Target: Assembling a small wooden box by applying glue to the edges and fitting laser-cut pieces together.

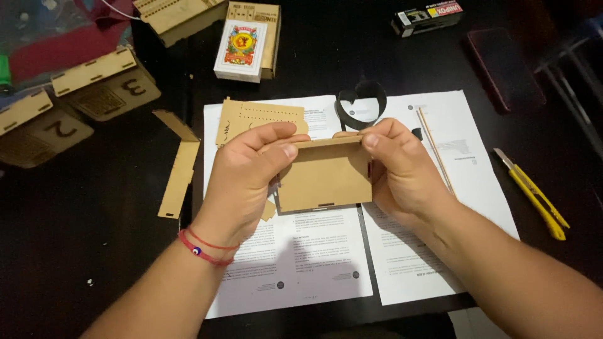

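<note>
Above the printed paper sheets (314, 263) at the centre of the dark worktop (94, 251), both hands hold a laser-cut wooden panel assembly (323, 176) clear of the surface. Left hand (248, 172) is closed on its left edge, thumb laid along the top strip, fingers curled behind. Right hand (399, 169) is closed on the right edge, thumb pressing the upper right corner; its fingers are hidden behind the panel. The flat face points toward the camera, and a narrow strip sits along the top edge, apparently being seated there.

Judgement on the step in hand: the joint looks best served by even thumb pressure along the whole strip, with the panel kept square so the tabs enter their slots straight; thin wood of this kind could snap if forced at an angle.

Just behind the hands lies a slotted wooden sheet (257, 116). A long notched wooden strip (179, 169) lies to the left, beside the paper. Finished numbered wooden boxes (75, 100) stand at far left. A deck of cards (240, 50) leans on a wooden box at top. A thin wooden stick (434, 150) crosses the right sheet, and a yellow utility knife (534, 194) lies well apart to the right. A red thread bracelet (204, 248) circles the left wrist.
</note>
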